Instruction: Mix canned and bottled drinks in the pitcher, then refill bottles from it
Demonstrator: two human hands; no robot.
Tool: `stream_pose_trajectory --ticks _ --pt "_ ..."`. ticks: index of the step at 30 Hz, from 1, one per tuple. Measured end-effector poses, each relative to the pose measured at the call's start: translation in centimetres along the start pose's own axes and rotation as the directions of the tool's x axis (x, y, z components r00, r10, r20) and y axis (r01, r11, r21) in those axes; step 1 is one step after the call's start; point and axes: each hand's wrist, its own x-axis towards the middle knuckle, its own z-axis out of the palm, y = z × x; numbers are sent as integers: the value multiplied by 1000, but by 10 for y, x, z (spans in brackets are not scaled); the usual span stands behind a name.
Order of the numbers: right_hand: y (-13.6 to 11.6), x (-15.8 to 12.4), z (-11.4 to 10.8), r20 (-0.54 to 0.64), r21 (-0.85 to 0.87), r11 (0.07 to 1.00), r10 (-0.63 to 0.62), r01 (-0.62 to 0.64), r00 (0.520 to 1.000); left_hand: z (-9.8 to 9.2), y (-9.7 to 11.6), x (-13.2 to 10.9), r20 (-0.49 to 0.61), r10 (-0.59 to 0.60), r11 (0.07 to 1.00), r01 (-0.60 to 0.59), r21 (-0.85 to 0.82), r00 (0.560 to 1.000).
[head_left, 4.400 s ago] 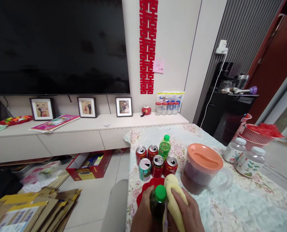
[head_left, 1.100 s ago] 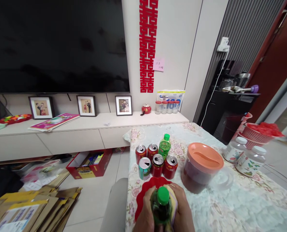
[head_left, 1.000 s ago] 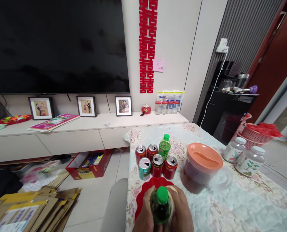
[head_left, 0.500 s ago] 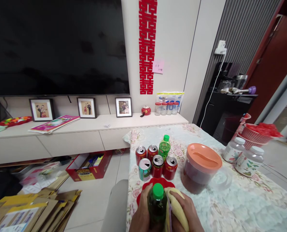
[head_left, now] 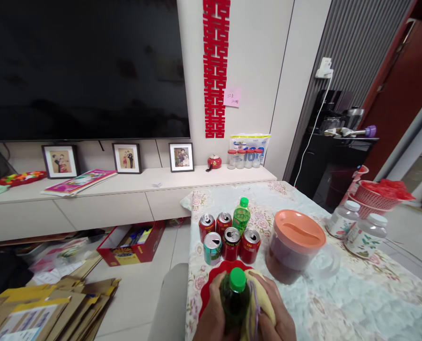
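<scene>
My left hand (head_left: 212, 310) is wrapped round a dark green bottle (head_left: 232, 303) with a bright green cap, held upright close to me. A pale yellow cloth (head_left: 262, 298) with a purple edge is gripped in my right hand (head_left: 280, 310) and pressed against the bottle's right side. Under the bottle and beyond it shows the rim of a red scalloped plate (head_left: 208, 286). Just past the plate stand several opened drink cans, among them a red can (head_left: 250, 248) and a turquoise can (head_left: 213, 251). Behind them is a light green bottle (head_left: 241, 219). The lower part of the held bottle is hidden.
A tub with an orange lid (head_left: 299, 229) stands right of the cans on the flowered tablecloth (head_left: 338, 303). Farther right are clear jars (head_left: 367, 237) and pink baskets (head_left: 374, 195). Flattened cardboard (head_left: 72, 312) and a red box (head_left: 133, 246) lie on the floor at left.
The held bottle has shifted slightly right, and its cap sits a little higher. My right hand and the cloth have moved slightly against its side. The cans stand where they were.
</scene>
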Motion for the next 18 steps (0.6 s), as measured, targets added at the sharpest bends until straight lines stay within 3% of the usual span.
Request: stream_pose_trajectory --ticks 5,12,18 --pt "27 -15 21 -46 96 989 119 -114 992 0 -20 -2 56 77 995 -80 66 995" --pt "49 -24 26 -30 -212 976 -45 38 999 -7 -32 -3 100 83 991 -93 99 991" --pt "38 -30 26 -117 -191 981 -48 25 992 -13 -24 -5 70 92 993 -97 61 993"
